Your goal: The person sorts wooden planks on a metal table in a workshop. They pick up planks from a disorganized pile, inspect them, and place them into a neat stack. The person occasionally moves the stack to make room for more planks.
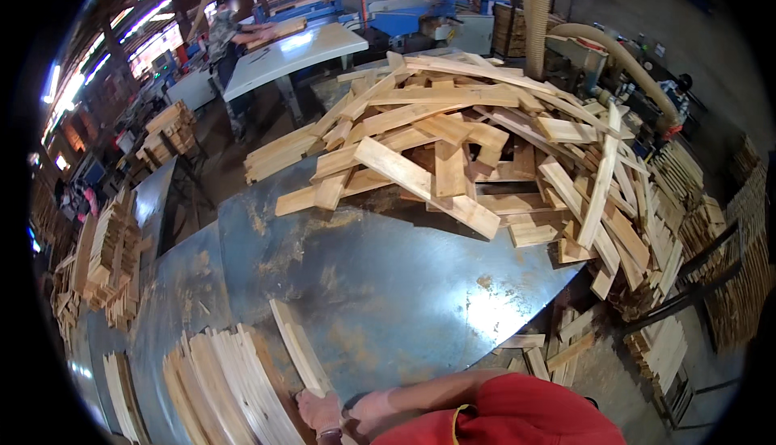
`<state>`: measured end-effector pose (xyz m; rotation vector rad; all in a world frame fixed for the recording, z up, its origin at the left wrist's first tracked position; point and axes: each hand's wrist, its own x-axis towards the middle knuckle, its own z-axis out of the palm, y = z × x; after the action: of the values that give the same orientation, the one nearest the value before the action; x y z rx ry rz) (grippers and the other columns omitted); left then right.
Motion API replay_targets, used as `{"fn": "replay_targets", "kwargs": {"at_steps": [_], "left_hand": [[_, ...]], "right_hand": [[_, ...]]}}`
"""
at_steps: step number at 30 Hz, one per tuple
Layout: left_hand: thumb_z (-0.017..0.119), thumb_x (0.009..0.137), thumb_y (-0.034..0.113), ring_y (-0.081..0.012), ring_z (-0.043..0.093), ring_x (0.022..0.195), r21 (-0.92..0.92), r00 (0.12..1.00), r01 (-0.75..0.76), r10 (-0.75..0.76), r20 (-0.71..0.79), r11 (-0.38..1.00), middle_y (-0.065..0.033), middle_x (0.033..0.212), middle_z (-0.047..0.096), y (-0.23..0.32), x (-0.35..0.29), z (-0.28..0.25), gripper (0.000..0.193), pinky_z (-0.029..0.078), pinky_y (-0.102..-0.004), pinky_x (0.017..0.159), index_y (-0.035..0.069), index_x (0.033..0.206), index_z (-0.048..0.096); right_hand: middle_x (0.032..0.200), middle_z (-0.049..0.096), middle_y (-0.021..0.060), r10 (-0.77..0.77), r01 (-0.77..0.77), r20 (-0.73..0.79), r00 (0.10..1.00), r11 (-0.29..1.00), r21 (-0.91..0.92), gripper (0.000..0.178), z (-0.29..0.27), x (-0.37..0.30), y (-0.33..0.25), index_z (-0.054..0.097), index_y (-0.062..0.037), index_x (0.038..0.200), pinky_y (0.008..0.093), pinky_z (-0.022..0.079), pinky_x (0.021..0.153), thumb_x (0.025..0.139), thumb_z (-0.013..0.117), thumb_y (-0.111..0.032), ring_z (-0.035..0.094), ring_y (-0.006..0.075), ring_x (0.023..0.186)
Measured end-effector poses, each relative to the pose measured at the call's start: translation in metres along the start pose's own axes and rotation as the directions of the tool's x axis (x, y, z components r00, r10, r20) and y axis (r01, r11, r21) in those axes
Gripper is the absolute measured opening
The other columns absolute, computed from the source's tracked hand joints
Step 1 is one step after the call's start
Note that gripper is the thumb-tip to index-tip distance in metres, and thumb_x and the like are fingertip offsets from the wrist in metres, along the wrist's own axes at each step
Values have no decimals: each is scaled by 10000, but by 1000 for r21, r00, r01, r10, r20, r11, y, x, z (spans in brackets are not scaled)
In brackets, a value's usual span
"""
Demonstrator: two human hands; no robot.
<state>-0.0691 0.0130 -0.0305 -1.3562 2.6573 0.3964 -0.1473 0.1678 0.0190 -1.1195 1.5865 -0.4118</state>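
Far off to the left of my hands, a stack of boards [109,255] stands by the edge of the metal table [380,275], and nearer, low on that same side, a few narrow strips [125,396] lie on the surface. Well beyond my hands to the left, a co-worker [221,37] stands at a white table [295,57]. Just left of my hands is a row of boards [230,384] laid side by side, pointing away from me. Next comes the single pale board [297,346], running out ahead of my left hand [320,411], which is closed over its near part. My right hand [373,407] is just beside the left; I can't tell whether it grips anything, since its fingers are hidden. Ahead and to the right, across the table, rises a jumbled heap of boards [465,150], with a ribbed hose [535,21] behind it. To the right of my red sleeve [533,409], loose offcuts [570,352] lie below table level.
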Motion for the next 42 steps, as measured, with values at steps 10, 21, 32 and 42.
{"fn": "replay_targets", "kwargs": {"at_steps": [10,21,32,42], "left_hand": [[506,1053,389,-444,528,1377,560,867,-120,361,-343,820,-184,1582,509,-87,43,12,613,454,-631,1062,73,1577,478],[721,902,317,-327,549,1374,-533,351,-773,932,93,345,-215,1512,556,523,-80,-108,639,426,-400,1165,0,1441,587],[853,821,475,-272,733,986,-712,380,-610,917,123,348,-209,1150,754,849,-156,-15,753,572,-398,893,-96,1264,643],[761,901,332,-141,691,920,-652,282,-511,826,487,559,-71,975,764,528,-98,-6,447,548,-330,870,-60,1114,752]], "right_hand": [[1358,692,165,561,198,-827,22,809,554,621,-45,-300,254,520,-38,1520,410,497,1065,1007,603,-377,652,310,1236],[1240,664,154,786,957,-618,-26,199,213,830,-180,-614,383,498,-4,1494,388,542,767,980,678,-630,635,236,989],[1246,704,133,393,719,-828,-399,695,-17,487,-281,-541,449,590,-36,1395,452,553,1000,1076,541,-401,664,307,1146],[1214,719,210,191,184,-977,98,961,206,345,-103,-383,327,669,-57,1295,485,562,983,1025,563,-244,692,372,1112]]}}
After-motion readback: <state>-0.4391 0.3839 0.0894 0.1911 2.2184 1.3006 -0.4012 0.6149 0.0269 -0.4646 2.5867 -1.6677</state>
